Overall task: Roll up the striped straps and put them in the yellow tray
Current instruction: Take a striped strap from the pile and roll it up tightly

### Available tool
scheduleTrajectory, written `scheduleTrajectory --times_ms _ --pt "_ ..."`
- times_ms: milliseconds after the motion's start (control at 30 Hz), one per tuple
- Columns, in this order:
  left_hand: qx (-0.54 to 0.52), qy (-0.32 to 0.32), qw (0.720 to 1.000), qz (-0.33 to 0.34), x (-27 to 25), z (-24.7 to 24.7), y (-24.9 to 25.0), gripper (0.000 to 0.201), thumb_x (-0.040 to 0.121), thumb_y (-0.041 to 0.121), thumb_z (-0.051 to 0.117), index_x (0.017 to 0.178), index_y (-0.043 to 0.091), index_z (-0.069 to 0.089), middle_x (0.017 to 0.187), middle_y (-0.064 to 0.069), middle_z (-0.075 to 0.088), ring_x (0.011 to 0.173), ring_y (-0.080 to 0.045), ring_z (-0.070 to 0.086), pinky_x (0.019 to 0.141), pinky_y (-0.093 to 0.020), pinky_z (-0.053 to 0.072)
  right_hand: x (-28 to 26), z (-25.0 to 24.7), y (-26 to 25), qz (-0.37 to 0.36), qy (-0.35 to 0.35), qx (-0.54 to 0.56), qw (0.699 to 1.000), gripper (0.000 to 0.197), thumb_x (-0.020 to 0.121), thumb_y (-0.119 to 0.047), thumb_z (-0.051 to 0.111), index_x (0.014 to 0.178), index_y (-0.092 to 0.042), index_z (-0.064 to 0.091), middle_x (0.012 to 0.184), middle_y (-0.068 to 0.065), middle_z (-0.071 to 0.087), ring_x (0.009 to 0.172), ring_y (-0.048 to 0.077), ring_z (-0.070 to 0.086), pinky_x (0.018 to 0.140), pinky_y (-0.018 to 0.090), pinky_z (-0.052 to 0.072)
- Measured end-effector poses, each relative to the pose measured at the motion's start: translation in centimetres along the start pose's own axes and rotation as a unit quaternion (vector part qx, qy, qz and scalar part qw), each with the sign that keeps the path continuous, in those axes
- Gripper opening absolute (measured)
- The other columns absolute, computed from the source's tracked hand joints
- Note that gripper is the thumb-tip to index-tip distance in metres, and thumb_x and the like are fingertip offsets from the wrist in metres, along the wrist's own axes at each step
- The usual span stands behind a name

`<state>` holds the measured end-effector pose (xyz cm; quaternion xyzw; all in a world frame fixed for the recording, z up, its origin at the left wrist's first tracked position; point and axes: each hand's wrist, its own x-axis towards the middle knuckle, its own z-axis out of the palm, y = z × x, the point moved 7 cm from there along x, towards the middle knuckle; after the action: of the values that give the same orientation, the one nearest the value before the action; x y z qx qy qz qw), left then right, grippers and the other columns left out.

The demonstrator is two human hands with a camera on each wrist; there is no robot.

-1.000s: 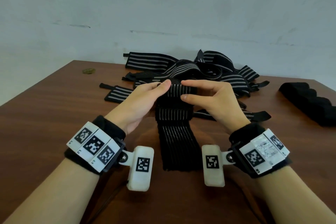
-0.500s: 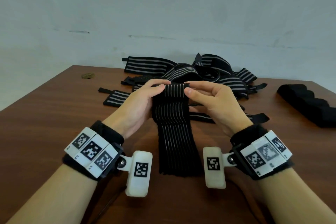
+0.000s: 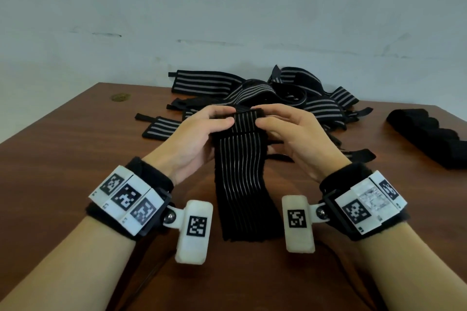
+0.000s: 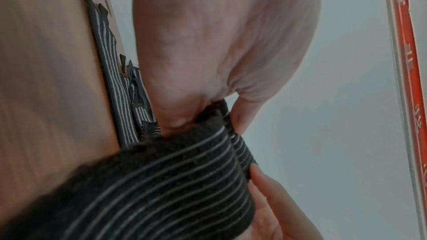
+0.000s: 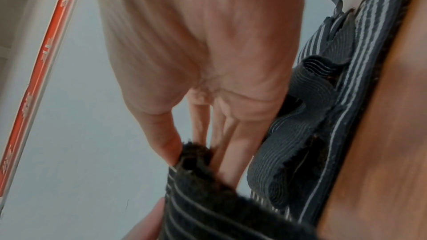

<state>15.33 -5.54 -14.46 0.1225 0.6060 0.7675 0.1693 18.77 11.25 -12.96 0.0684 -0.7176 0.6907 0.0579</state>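
A black strap with thin grey stripes (image 3: 241, 174) hangs from both my hands down to the brown table (image 3: 63, 159). Its top end is a small tight roll (image 3: 246, 120). My left hand (image 3: 202, 134) pinches the roll's left end, thumb in front and fingers behind. My right hand (image 3: 290, 134) pinches the right end the same way. The left wrist view shows the strap (image 4: 173, 180) under my left thumb, and the right wrist view shows the roll's fuzzy end (image 5: 194, 154) at my right thumb tip. No yellow tray is in view.
A pile of several loose striped straps (image 3: 278, 96) lies beyond my hands near the table's far edge and the wall. One short strap (image 3: 158, 129) lies to the left. A row of black rolls (image 3: 427, 139) sits at the right. A small greenish spot (image 3: 120, 97) marks the far left.
The roll at the strap's top has grown by another turn. Both hands have lifted it slightly and drawn it nearer, so the flat part between roll and table is shorter.
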Motion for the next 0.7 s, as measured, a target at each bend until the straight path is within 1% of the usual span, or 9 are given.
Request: scheduleTrajectory --times_ms 100,167,233,300,433,500,567,633,700 --pt "-0.003 -0.017 1.000 -0.006 -0.2 0.2 0.0 0.034 0.101 0.012 0.049 0.131 0.011 0.066 0.127 -0.012 0.072 0.107 -0.019 0.068 0.084 -0.030 0.054 0.0 -0.4 -0.7 -0.048 0.025 -0.017 0.998 0.026 0.093 0.000 0.068 0.114 -0.013 0.076 0.109 0.008 0.079 0.101 0.021 0.073 0.087 0.037 0.060" --pt "0.027 -0.053 0.998 -0.027 -0.4 1.0 -0.5 0.037 0.107 0.031 0.047 0.130 0.014 0.070 0.131 -0.014 0.070 0.109 -0.021 0.067 0.088 -0.034 0.050 -0.1 -0.3 -0.9 -0.062 0.025 -0.029 0.997 0.028 0.091 0.005 0.068 0.113 -0.011 0.077 0.111 0.008 0.078 0.106 0.021 0.074 0.095 0.039 0.059" --pt "0.067 -0.072 0.994 -0.044 -0.5 1.3 -1.1 0.043 0.107 0.042 0.046 0.131 0.014 0.069 0.133 -0.020 0.067 0.109 -0.027 0.064 0.089 -0.044 0.043 -0.1 -0.1 -0.8 -0.059 0.021 -0.033 0.997 0.029 0.091 0.007 0.067 0.110 -0.012 0.077 0.112 0.008 0.078 0.108 0.022 0.073 0.094 0.038 0.059" --pt "0.086 -0.059 0.994 -0.031 -0.2 1.1 -1.0 0.039 0.107 0.035 0.052 0.129 0.007 0.067 0.134 -0.027 0.063 0.109 -0.030 0.058 0.089 -0.047 0.036 -0.1 0.0 -0.6 -0.052 0.017 -0.028 0.998 0.031 0.091 0.008 0.065 0.110 -0.014 0.077 0.113 0.007 0.078 0.110 0.023 0.073 0.091 0.037 0.059" --pt "0.081 -0.010 0.996 0.018 0.0 0.2 0.2 0.016 0.101 0.021 0.063 0.112 0.014 0.073 0.108 -0.009 0.073 0.097 -0.019 0.069 0.082 -0.029 0.054 0.1 0.1 -0.2 -0.026 -0.001 -0.007 1.000 0.038 0.092 0.002 0.066 0.123 -0.018 0.072 0.118 0.002 0.076 0.112 0.022 0.071 0.091 0.041 0.057" --pt "0.082 0.001 0.996 0.044 0.0 -0.1 0.8 0.017 0.099 0.018 0.066 0.113 0.016 0.074 0.113 -0.008 0.075 0.102 -0.020 0.073 0.088 -0.031 0.057 0.0 0.5 0.0 0.003 -0.019 0.006 1.000 0.033 0.095 -0.015 0.070 0.128 -0.019 0.070 0.104 -0.002 0.078 0.097 0.016 0.074 0.085 0.039 0.054" --pt "0.100 0.013 0.993 0.069 -0.3 -0.3 1.2 0.021 0.095 0.016 0.071 0.116 0.017 0.074 0.119 -0.009 0.075 0.109 -0.021 0.073 0.099 -0.036 0.057 -0.2 0.6 0.0 0.010 -0.025 -0.008 1.000 0.031 0.096 -0.025 0.070 0.126 -0.017 0.070 0.092 -0.002 0.078 0.084 0.010 0.074 0.070 0.028 0.053" --pt "0.112 0.024 0.990 0.083 -0.5 -0.4 1.5 0.025 0.090 0.017 0.077 0.115 0.018 0.075 0.118 -0.007 0.075 0.109 -0.018 0.073 0.101 -0.037 0.057 -0.2 0.6 0.0 0.005 -0.024 -0.025 0.999 0.029 0.096 -0.024 0.070 0.124 -0.016 0.071 0.100 0.005 0.079 0.090 0.015 0.076 0.066 0.026 0.054" --pt "0.102 0.029 0.991 0.079 -0.6 -0.4 1.6 0.029 0.087 0.021 0.079 0.115 0.017 0.075 0.116 -0.007 0.076 0.108 -0.019 0.074 0.102 -0.038 0.057 -0.2 0.7 0.1 0.002 -0.029 -0.018 0.999 0.029 0.097 -0.022 0.069 0.125 -0.016 0.070 0.107 0.008 0.079 0.097 0.019 0.075 0.071 0.030 0.058"
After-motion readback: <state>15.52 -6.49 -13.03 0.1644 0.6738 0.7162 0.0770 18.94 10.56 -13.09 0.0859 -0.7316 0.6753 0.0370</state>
